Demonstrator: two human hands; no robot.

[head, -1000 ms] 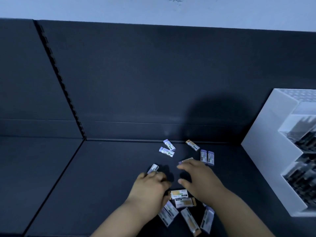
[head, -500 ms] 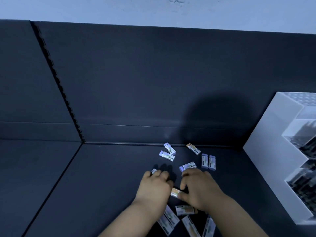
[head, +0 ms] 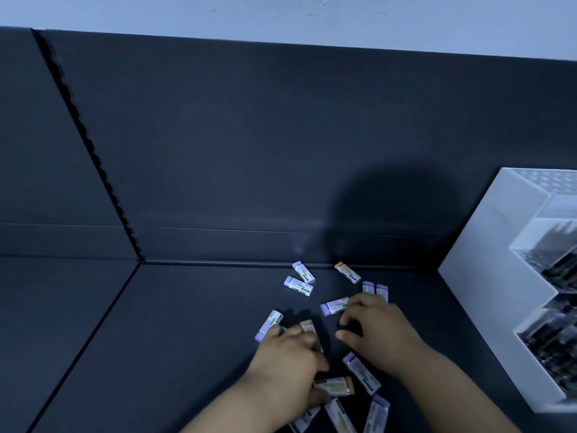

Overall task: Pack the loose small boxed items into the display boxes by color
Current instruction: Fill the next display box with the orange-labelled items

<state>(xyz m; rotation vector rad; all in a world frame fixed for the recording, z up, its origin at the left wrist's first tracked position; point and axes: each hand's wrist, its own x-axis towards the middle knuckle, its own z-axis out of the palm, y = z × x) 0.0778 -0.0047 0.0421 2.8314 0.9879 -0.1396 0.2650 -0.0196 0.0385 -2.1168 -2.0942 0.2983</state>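
**Sorting tiny boxes: mid-gather, nothing packed yet**

Only the head view to go on, so here goes.

There's a dark surface point(head: 187, 339) with a scatter of little boxes on it, purple-ended and orange-ended all mixed up. The left hand point(head: 287, 360) has its fingers curled round an orange box point(head: 307, 327), and the capped end pokes out past the knuckles. Another one, the near orange box point(head: 334, 385), lies just by that hand's thumb. I can't tell if it's touching. The right hand point(head: 374, 329) is hunched over the surface with its fingers bent. Its top finger is at the end of a purple box point(head: 334, 306), but honestly I can't tell whether it's gripping anything or just hovering.

More purple ones sit further back: a pair of boxes point(head: 301, 279) near the rear edge, and two side by side point(head: 375, 289) just beyond the right hand. A far orange box point(head: 347, 272) sits between those groups. A few more lie close to the camera, partly under the arms.

The white display box point(head: 487, 292) stands off to the right, well apart from the pile. Its contents are dark and too blurry to read.

My guess is this is the collect-by-colour stage, with orange going to the left hand. The next move probably calls for grabbing the near orange box without dropping the first, then carrying the lot right to the matching slot.
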